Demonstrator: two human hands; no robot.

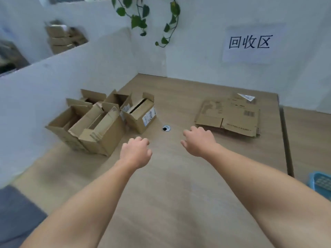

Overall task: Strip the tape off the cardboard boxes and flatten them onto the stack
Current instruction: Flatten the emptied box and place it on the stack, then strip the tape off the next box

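1. My left grip (135, 152) and right grip (198, 143) are out over the bench (179, 194), fingers loosely curled and holding nothing, just my side of the cable hole (166, 128).
2. The open boxes (100, 120) crowd together left of the hole.
3. The flattened stack (229, 117) lies right of the hole, with loose tape (246, 97) on its far corner.

The tabletop (179, 194) before me carries a cluster of open boxes (100, 122) at far left, a flattened stack (231, 117) at far right, and a cable hole (166, 128) between them.
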